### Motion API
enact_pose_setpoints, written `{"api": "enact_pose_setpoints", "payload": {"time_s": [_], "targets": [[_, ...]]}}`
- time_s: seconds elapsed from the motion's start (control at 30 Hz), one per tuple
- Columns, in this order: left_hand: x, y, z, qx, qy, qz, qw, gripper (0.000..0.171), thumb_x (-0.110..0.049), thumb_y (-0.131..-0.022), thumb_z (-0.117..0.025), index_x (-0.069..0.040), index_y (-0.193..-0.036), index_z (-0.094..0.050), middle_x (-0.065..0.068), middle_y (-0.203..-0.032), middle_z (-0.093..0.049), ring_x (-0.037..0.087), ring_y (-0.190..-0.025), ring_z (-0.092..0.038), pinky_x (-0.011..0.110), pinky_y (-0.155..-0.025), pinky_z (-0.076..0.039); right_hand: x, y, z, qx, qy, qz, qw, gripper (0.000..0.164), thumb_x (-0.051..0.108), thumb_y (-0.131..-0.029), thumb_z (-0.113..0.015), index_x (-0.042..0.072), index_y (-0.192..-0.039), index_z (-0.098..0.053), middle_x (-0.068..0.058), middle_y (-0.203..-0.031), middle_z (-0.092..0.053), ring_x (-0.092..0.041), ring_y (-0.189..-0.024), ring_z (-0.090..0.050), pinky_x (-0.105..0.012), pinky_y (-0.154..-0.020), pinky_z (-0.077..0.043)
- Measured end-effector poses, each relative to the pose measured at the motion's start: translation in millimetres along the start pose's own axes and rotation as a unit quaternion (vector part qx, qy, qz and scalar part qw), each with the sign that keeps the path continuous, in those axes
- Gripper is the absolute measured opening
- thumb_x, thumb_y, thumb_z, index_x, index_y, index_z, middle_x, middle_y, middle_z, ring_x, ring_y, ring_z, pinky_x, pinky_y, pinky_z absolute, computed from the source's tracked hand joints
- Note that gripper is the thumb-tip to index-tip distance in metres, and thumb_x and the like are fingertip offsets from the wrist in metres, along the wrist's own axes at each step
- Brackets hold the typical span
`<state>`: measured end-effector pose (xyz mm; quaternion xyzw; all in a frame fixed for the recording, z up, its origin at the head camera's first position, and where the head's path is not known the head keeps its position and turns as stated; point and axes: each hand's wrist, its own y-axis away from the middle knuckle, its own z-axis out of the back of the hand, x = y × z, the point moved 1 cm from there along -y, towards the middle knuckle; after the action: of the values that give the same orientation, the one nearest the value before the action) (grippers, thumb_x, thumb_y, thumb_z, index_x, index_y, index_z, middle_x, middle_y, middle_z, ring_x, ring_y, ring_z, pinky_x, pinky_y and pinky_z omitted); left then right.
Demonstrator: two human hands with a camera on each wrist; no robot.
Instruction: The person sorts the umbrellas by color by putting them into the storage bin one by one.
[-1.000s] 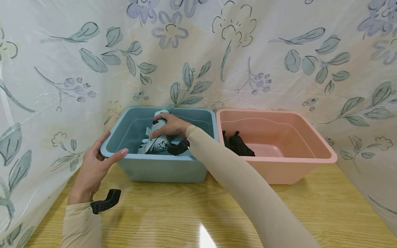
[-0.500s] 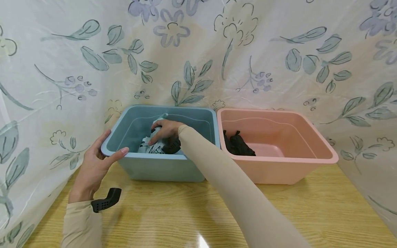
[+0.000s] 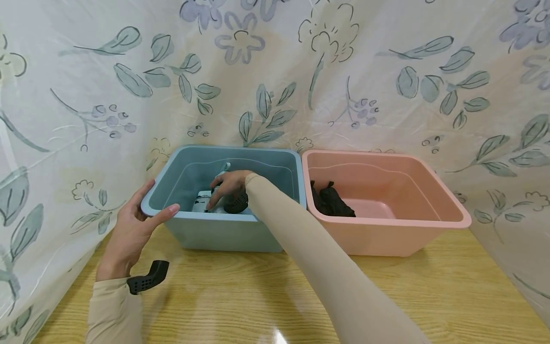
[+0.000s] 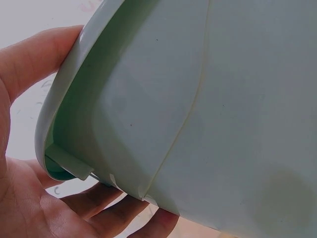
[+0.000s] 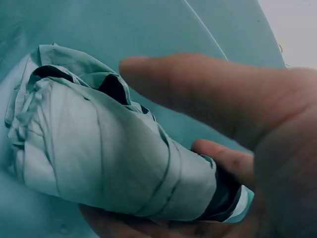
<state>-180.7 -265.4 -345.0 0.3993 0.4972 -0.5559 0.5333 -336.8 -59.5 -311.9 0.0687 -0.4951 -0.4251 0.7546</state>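
My right hand point(image 3: 229, 184) reaches down into the blue bin point(image 3: 232, 234), on a folded umbrella point(image 5: 114, 144). In the right wrist view the umbrella is pale green-white cloth wrapped round, with a dark collar and a light mint end. The fingers pass under it, and the thumb stretches along its upper side. From the head view, part of its pale cloth with black marks shows low in the bin; the hand hides much of it. My left hand point(image 3: 129, 227) grips the bin's left front corner, thumb over the rim and fingers along the outside.
A pink bin point(image 3: 386, 236) stands right beside the blue one, with dark folded cloth items point(image 3: 333, 200) at its left end. Both sit on a wood-grain table point(image 3: 223, 296). A floral sheet point(image 3: 275, 71) hangs behind and at the sides.
My right hand has gone lower into the blue bin, and the umbrella's light end has dropped with it. The thumb and fingers look more spread. The left hand stays on the rim.
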Motion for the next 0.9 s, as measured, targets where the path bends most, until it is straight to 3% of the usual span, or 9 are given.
{"api": "enact_pose_setpoints", "payload": {"time_s": [0.37,0.9], "targets": [[0.1,0.6,-1.7,-0.004,0.007,-0.003,1.0,0.092,-0.02,-0.098,-0.07,-0.023,-0.165,-0.008,0.021,-0.166,-0.014,0.042,-0.146,-0.025,0.01,-0.093,-0.044,-0.5,-5.0,1.6,0.059,0.09,-0.001,0.994,0.082,0.036,-0.096,-0.068,0.011,-0.162,-0.025,-0.003,-0.168,-0.022,-0.022,-0.149,-0.029,-0.036,-0.113,-0.037],[1.5,-1.0,-2.0,-0.002,0.011,-0.004,0.9999,0.092,-0.02,-0.098,-0.07,-0.023,-0.165,-0.007,0.021,-0.166,-0.014,0.043,-0.147,-0.024,0.011,-0.095,-0.044,-4.0,-5.4,2.5,0.054,0.087,-0.005,0.995,0.083,0.038,-0.098,-0.065,0.013,-0.163,-0.021,-0.004,-0.168,-0.019,-0.023,-0.151,-0.026,-0.035,-0.116,-0.032]]}}
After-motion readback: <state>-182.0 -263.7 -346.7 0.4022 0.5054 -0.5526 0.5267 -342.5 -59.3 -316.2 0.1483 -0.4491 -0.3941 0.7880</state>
